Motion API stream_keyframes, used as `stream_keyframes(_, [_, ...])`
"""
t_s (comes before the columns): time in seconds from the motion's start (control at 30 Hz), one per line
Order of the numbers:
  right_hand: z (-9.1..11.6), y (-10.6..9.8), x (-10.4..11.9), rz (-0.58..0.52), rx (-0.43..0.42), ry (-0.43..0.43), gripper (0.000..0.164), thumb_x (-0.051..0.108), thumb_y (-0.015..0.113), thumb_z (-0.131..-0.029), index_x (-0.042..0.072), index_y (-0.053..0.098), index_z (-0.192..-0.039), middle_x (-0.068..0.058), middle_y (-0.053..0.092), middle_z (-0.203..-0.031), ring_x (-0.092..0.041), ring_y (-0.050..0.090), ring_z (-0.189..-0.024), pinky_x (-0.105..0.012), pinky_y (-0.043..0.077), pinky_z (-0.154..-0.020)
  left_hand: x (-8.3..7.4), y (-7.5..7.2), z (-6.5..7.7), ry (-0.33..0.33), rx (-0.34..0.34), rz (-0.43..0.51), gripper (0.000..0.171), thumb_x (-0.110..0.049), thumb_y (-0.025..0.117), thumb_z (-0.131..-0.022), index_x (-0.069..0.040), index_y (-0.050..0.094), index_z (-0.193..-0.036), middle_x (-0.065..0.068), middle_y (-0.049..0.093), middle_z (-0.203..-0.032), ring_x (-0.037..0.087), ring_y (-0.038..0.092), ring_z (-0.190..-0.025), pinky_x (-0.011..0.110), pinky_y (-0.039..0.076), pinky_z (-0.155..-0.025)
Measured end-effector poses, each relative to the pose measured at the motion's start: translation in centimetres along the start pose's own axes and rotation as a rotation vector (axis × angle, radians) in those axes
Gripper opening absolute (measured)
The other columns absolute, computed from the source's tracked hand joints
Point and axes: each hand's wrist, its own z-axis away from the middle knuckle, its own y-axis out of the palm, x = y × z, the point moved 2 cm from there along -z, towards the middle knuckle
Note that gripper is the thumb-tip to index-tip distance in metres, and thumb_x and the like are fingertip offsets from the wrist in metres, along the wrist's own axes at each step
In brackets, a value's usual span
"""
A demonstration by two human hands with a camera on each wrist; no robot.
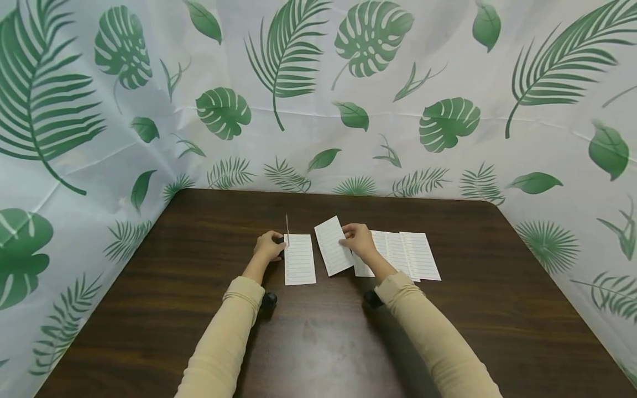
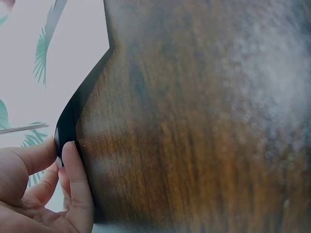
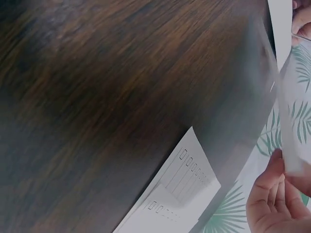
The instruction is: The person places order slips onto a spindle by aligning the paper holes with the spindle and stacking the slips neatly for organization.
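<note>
In the head view my left hand (image 1: 269, 246) pinches the left edge of a white ruled checklist sheet (image 1: 301, 265). The left wrist view shows that sheet (image 2: 80, 53) bending toward the thumb and fingertips. A thin stick-like thing (image 1: 287, 225) stands upright by these fingers. My right hand (image 1: 359, 241) pinches a second checklist sheet (image 1: 332, 249) by its right edge, tilted. From the right wrist, this sheet (image 3: 286, 111) appears nearly edge-on. Several more checklist sheets (image 1: 419, 255) overlap in a row beneath and right of the right hand; small printed boxes line their edge.
The dark wood-grain table (image 1: 497, 309) extends around the sheets to a rounded back edge. Behind it hangs a white curtain (image 1: 308, 138) with green leaf prints. A dark band (image 1: 269, 303) sits at the left wrist, another (image 1: 372, 299) at the right.
</note>
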Motion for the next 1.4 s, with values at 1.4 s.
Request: stream_keyframes(1.4, [1.7, -1.5, 3.1, -0.268, 0.058, 0.14, 0.019, 0.01, 0.046, -0.098, -0.006, 0.048, -0.108, -0.018, 0.062, -0.099, -0.013, 0.049, -0.077, -0.022, 0.041, -0.062, -0.9, -3.5, 2.3, 0.251, -0.117, -0.018, 0.03, -0.021, 0.048, -0.099, 0.004, 0.059, -0.113, 0.026, 0.063, -0.107, 0.032, 0.067, -0.071, 0.023, 0.057, -0.05])
